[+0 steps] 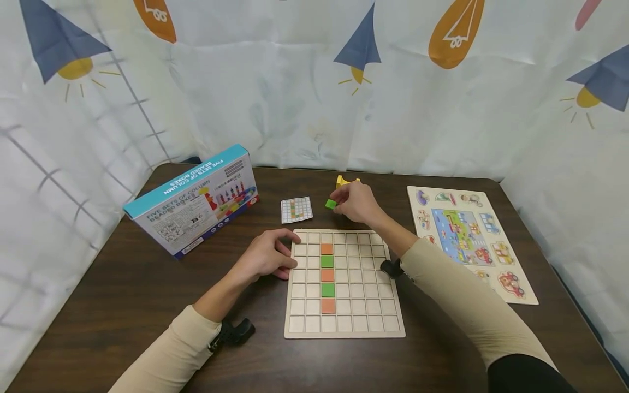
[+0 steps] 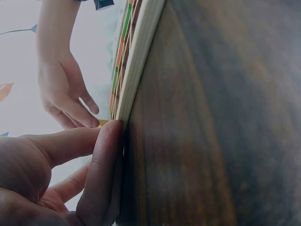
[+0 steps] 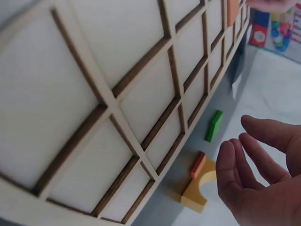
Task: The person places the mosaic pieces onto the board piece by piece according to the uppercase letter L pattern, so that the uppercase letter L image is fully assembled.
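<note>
A wooden grid board [image 1: 363, 334] lies on the table, with three orange tiles [image 1: 327, 305] and two green tiles [image 1: 327, 290] alternating down one column. Fingers of my left hand [image 1: 267, 254] touch the board's left edge; in the left wrist view, a fingertip presses its side. Beyond the board's far edge, my right hand [image 1: 356, 202] hovers with loosely bent fingers. Close to its fingertips, but apart in the right wrist view, is a loose green tile [image 3: 215, 125]. An orange tile [image 3: 198, 165] leans by a yellow arch-shaped block [image 3: 194, 197], partly hidden behind the hand in the head view.
A small printed grid card [image 1: 297, 210] lies behind the board. At the left stands a blue and white toy box [image 1: 196, 202]. A picture puzzle board [image 1: 464, 237] lies at the right, partly under the right sleeve. A printed curtain [image 1: 304, 109] hangs behind the table.
</note>
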### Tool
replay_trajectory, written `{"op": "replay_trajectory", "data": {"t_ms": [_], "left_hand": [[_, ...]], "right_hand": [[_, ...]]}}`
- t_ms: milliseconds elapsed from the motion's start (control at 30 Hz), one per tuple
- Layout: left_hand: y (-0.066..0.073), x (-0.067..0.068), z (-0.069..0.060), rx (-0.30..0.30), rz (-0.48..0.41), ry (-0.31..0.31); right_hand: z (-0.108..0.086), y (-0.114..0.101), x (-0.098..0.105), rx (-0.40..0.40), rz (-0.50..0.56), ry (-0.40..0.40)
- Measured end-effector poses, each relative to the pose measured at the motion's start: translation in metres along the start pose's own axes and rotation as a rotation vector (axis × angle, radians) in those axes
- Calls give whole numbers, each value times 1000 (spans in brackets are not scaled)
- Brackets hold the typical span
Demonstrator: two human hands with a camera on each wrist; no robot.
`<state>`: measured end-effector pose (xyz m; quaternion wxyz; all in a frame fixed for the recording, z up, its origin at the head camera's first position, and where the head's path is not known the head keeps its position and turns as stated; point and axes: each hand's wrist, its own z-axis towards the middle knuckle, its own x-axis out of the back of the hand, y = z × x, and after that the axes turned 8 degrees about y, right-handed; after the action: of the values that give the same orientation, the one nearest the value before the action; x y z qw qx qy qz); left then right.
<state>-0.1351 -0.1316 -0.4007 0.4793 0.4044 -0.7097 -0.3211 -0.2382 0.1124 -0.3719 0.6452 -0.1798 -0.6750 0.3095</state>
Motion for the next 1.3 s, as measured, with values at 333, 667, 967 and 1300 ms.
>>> {"op": "replay_trajectory", "data": {"t_ms": [333,667,967,1300], "left_hand": [[0,1,0,0,2,-8],[1,1,-1,-1,-8,-5],[2,0,-1,9,7,-5],[2,1,-2,9,8,-3]], "right_hand": [[19,6,-11,-49,23,-4],[21,4,-18,-52,-28,-11],[24,6,-22,-33,-57,3],[21,3,-18,-22,-57,-57]]}}
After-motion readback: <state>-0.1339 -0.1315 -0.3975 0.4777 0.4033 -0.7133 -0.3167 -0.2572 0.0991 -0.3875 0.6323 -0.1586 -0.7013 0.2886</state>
